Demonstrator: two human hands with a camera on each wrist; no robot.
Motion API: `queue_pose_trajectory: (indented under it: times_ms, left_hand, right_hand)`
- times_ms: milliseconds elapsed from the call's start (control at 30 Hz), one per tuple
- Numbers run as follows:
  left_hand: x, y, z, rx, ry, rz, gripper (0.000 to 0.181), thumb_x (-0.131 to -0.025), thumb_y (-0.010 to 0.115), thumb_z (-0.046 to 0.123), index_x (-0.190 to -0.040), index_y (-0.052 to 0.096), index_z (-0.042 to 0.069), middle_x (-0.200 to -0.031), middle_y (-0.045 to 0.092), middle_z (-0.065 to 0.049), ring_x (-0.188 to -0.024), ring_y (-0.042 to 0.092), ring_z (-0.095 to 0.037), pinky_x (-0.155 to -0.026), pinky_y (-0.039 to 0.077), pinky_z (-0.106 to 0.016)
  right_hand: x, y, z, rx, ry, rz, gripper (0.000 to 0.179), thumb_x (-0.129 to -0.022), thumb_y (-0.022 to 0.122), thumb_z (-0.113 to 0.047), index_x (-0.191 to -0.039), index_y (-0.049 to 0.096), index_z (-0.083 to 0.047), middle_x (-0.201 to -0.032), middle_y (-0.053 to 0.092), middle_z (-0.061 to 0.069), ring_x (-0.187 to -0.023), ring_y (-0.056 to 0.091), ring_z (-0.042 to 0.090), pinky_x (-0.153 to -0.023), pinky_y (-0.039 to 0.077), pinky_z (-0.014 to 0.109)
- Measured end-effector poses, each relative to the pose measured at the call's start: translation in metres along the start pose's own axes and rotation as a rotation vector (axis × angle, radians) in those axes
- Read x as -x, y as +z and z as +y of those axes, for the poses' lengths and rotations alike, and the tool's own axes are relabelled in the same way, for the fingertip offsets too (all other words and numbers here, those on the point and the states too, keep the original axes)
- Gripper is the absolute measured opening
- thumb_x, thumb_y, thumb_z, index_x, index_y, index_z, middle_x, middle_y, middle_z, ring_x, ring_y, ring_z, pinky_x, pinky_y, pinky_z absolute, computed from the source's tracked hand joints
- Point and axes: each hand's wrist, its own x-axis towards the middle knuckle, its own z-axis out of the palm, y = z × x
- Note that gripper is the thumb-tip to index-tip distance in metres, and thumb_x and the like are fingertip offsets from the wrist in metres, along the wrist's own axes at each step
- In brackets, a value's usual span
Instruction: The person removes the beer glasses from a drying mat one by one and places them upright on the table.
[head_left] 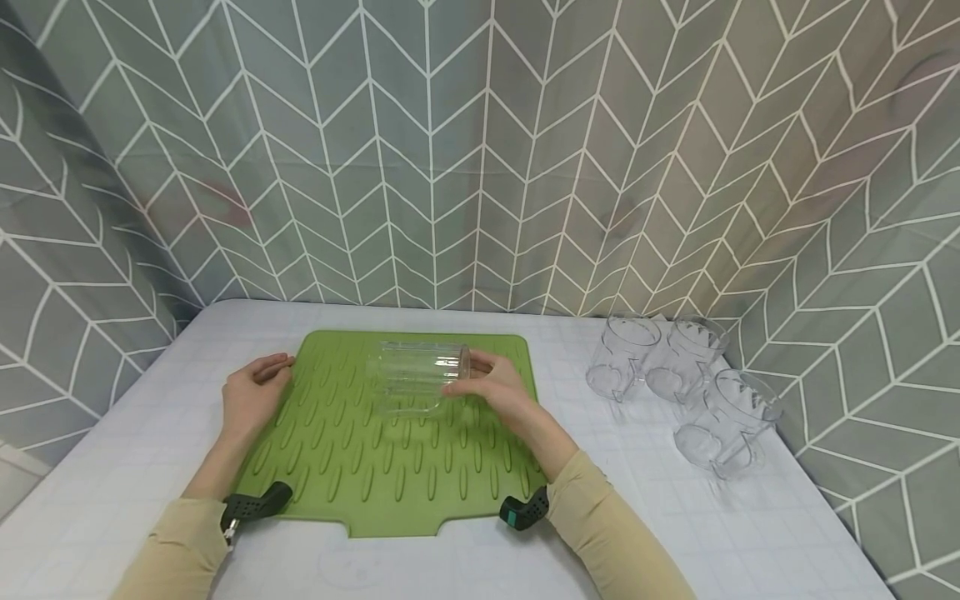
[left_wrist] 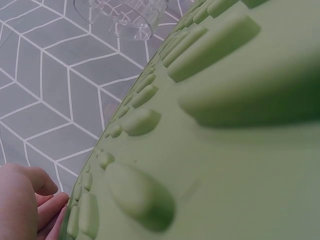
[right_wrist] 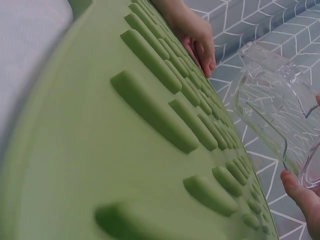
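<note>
A clear glass mug (head_left: 420, 371) lies on its side in the air over the green ribbed drying mat (head_left: 337, 492), its handle on the side toward me. My right hand (head_left: 498, 383) grips the mug's right end between thumb and fingers. In the right wrist view the mug (right_wrist: 272, 95) is tilted, with the thumb (right_wrist: 300, 195) against its end. At the mat's left edge rests my left hand (head_left: 258, 392), its fingers loosely curled. The left wrist view has these fingers (left_wrist: 50, 210) right beside the mat's rim.
On the white table (head_left: 600, 517), right of the mat, stand three more clear mugs: one at the back (head_left: 624, 358), a second mug (head_left: 686, 358) close beside it, and a third mug (head_left: 727, 425) nearer me. A grey patterned curtain (head_left: 450, 167) hangs behind and along the sides.
</note>
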Motion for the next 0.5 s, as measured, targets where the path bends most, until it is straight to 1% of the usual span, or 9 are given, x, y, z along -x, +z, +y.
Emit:
queue_pose_trajectory:
  times_ms: [167, 333, 500]
  left_hand:
    - [0.001, -0.001, 0.001, -0.002, -0.005, -0.001, 0.039, -0.101, 0.053, 0.024, -0.132, 0.063, 0.003, -0.124, 0.069, -0.016, -0.079, 0.043, 0.024, -0.075, 0.04, -0.004]
    - [0.001, -0.001, 0.001, -0.001, -0.005, -0.002, 0.039, -0.101, 0.053, 0.024, -0.132, 0.063, 0.002, -0.125, 0.069, -0.017, -0.079, 0.043, 0.024, -0.074, 0.04, -0.003]
    - [0.0, 0.0, 0.0, 0.008, 0.005, -0.003, 0.039, -0.101, 0.053, 0.023, -0.132, 0.063, 0.001, -0.125, 0.069, -0.018, -0.079, 0.044, 0.025, -0.074, 0.04, -0.001]
  right_hand:
    - [0.002, -0.003, 0.0, 0.017, 0.006, 0.018, 0.093, -0.07, 0.087, -0.012, -0.149, 0.04, 0.0, -0.146, 0.052, 0.016, -0.134, 0.051, 0.032, -0.117, 0.036, 0.047]
    - [0.004, -0.007, 0.0, 0.02, -0.002, 0.013, 0.094, -0.071, 0.087, -0.013, -0.15, 0.038, 0.001, -0.147, 0.05, 0.018, -0.134, 0.05, 0.034, -0.117, 0.035, 0.048]
    - [0.006, -0.012, -0.001, -0.02, -0.007, -0.004, 0.09, -0.072, 0.086, -0.011, -0.149, 0.04, 0.0, -0.144, 0.054, 0.016, -0.132, 0.052, 0.032, -0.119, 0.032, 0.049]
